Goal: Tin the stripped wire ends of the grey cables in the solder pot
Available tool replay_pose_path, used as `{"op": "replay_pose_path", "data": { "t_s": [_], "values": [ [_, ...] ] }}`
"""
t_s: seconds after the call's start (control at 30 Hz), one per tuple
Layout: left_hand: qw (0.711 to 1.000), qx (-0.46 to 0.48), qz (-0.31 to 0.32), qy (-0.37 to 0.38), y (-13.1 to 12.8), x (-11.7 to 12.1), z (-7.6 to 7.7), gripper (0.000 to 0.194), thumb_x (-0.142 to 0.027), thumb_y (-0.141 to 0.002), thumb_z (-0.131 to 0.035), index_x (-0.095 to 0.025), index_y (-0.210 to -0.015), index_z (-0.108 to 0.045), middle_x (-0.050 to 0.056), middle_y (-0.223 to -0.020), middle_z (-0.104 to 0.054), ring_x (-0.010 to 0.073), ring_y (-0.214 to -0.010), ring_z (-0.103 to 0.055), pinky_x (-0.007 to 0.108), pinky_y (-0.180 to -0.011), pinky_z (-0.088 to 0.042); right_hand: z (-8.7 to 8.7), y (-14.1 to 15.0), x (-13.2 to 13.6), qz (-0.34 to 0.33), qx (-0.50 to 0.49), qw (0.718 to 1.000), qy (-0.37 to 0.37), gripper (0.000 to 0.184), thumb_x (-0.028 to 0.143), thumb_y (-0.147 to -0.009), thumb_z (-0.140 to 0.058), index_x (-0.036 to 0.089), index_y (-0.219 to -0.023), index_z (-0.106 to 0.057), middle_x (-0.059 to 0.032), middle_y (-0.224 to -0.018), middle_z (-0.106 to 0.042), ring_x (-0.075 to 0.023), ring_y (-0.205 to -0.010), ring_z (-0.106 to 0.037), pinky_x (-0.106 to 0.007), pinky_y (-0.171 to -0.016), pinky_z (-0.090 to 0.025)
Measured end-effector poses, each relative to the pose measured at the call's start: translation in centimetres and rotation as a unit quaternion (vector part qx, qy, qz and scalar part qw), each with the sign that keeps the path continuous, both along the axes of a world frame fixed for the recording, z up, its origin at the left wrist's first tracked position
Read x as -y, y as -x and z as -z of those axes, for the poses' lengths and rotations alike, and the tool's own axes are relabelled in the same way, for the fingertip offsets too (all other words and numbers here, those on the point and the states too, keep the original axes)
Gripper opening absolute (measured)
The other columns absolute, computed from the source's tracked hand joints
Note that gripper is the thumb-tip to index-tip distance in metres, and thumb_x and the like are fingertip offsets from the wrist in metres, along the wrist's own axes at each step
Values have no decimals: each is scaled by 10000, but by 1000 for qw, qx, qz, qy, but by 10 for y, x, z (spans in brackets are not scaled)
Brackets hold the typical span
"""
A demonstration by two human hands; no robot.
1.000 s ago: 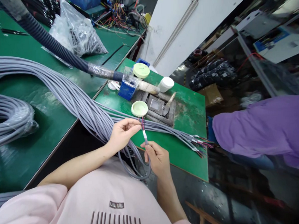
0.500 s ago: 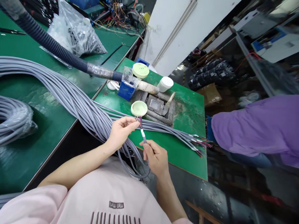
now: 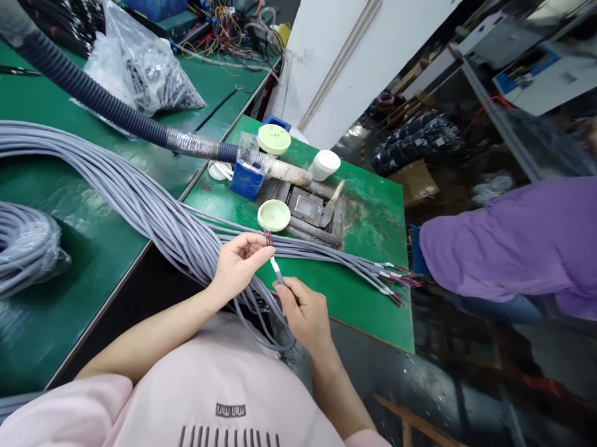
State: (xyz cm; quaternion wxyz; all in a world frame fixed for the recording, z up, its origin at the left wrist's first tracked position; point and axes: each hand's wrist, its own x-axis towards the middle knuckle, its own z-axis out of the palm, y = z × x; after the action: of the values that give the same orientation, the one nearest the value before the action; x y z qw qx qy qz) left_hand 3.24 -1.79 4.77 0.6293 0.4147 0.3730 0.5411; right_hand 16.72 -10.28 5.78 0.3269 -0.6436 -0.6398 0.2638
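Note:
Between my hands is the end of a grey cable (image 3: 277, 270) with a white band and thin coloured wires (image 3: 268, 237) fanning out at its tip. My left hand (image 3: 240, 262) pinches the wires near the band with thumb and fingers. Lower down, my right hand (image 3: 304, 310) is closed round the grey sheath. Just beyond the wire tips stands a small pale green dish (image 3: 273, 215). A thick bundle of grey cables (image 3: 144, 202) runs behind my hands, its stripped ends (image 3: 395, 282) lying at the right side of the green board.
Behind the dish sit a soiled metal pot (image 3: 307, 207) with a scraper, a blue box (image 3: 247, 179), a white tub (image 3: 325, 165) and a corrugated hose (image 3: 109, 103). A coiled cable (image 3: 17, 249) lies left. A person in a purple top (image 3: 517, 248) is at right.
The cable end has tilted further left, and its wires have drawn closer into my left hand's fingers. My right hand has shifted slightly up and left with the sheath. The whole view has moved a little.

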Motion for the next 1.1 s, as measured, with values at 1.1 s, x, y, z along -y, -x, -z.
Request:
{"op": "replay_pose_path", "data": {
  "t_s": [1.1],
  "values": [
    [936, -251, -62, -237, 27, -9, 34, 105, -268, -826, -612, -183, -846, -668, 13, -699, -650, 122, -628, -562, 252, -633, -453, -10, -37, -124, 57, -20, 998, -9, 240, 308, -756, -573, 182, -554, -542, 46, -407, -506, -90, -389, -438, -232, -479, -364]
  ]
}}
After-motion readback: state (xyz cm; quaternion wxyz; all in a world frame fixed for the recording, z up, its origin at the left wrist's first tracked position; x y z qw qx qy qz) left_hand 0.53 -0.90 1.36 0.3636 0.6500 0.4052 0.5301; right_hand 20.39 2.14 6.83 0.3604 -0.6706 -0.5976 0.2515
